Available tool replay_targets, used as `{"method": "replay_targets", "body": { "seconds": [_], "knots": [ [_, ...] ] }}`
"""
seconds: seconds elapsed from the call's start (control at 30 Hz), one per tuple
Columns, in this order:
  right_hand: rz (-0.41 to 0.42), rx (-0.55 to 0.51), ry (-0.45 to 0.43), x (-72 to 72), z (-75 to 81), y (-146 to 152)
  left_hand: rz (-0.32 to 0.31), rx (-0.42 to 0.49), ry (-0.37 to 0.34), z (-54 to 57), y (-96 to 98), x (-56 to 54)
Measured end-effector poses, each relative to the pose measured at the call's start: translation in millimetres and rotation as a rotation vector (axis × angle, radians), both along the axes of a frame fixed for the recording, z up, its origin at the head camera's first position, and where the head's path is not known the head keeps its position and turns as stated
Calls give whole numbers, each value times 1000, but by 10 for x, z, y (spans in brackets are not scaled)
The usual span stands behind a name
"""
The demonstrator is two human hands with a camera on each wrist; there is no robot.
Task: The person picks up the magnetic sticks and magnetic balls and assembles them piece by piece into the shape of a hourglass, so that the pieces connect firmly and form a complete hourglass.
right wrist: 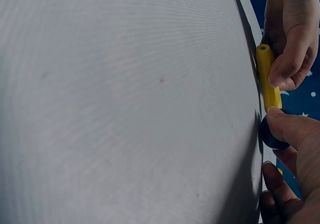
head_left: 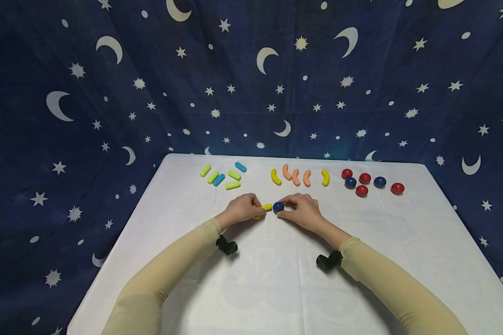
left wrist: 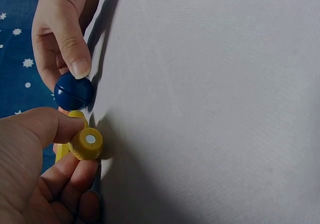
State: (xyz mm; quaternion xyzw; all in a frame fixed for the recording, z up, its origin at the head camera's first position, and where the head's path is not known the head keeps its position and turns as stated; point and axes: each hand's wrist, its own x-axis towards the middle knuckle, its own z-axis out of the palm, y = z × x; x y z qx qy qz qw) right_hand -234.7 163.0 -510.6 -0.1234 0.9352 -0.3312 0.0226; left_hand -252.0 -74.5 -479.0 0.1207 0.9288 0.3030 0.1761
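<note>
Near the middle of the table, my left hand point(head_left: 244, 208) pinches a short yellow rod point(head_left: 267, 207) between thumb and fingers. A small silvery disc marks the rod's near end point(left wrist: 90, 139) in the left wrist view. My right hand point(head_left: 302, 210) holds a dark blue ball point(head_left: 278, 207) by thumb and fingertips, right at the rod's other end. In the right wrist view the rod point(right wrist: 267, 74) points straight at the ball point(right wrist: 272, 134), which the right thumb partly hides. A seam runs across the ball point(left wrist: 73, 91) in the left wrist view.
Behind the hands, lime rods point(head_left: 233, 185) and blue rods point(head_left: 241, 167) lie at the left. Curved yellow pieces point(head_left: 325, 177) and curved orange pieces point(head_left: 295, 177) lie in the centre. Red balls point(head_left: 397, 188) and blue balls point(head_left: 379, 182) are at the right. A starry curtain point(head_left: 243, 83) hangs behind the white table point(head_left: 268, 288).
</note>
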Motion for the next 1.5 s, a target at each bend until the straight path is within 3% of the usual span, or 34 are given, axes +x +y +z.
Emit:
{"method": "replay_targets", "body": {
  "seconds": [1.03,1.5],
  "knots": [
    [-10,-25,-10,0,32,-19,-20,17,-30,21,-16,12],
    [55,-12,15,-43,-6,-52,-43,45,-40,3,-34,-11]
  ]
}}
